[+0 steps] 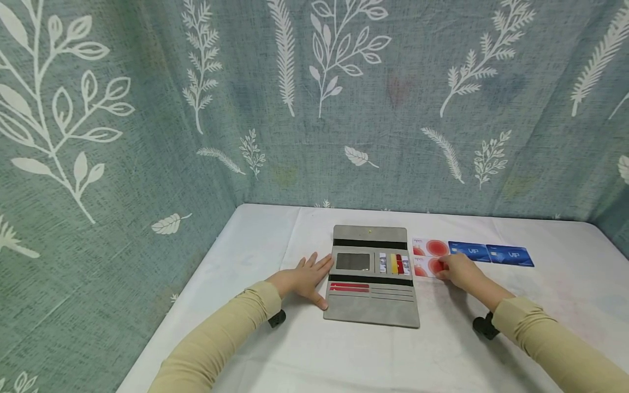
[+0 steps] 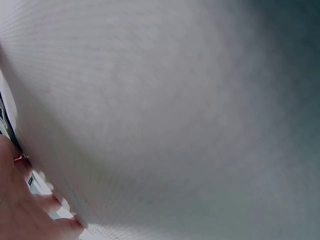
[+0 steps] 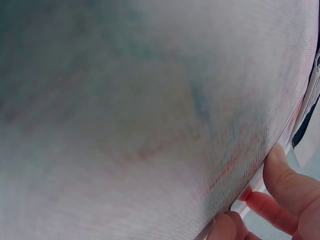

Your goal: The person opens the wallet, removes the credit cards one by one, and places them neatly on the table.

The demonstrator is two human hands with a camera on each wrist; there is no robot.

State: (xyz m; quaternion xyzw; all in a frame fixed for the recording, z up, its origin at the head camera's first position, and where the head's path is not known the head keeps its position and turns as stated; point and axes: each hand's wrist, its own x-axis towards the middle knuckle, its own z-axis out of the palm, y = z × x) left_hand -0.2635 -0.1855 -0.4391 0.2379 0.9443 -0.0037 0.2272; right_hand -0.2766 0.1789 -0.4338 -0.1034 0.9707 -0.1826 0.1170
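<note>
A grey trifold wallet (image 1: 371,315) lies unfolded on the table. Red cards (image 1: 349,287) sit in slots of its near panel, and several colourful cards (image 1: 394,264) show in the middle panel beside a dark clear window (image 1: 352,262). My left hand (image 1: 306,278) rests with spread fingers against the wallet's left edge. To the right of the wallet, my right hand (image 1: 461,271) pinches the right end of the lower red-and-white card (image 1: 420,267). In the right wrist view, the thumb (image 3: 285,172) and fingertips are at a thin edge.
Another red-and-white card (image 1: 426,247) lies just beyond the held one. Two blue VIP cards (image 1: 469,250) run in a row to its right. White cloth covers the table (image 1: 373,360); a leaf-patterned green curtain (image 1: 304,147) hangs behind it and along the left side.
</note>
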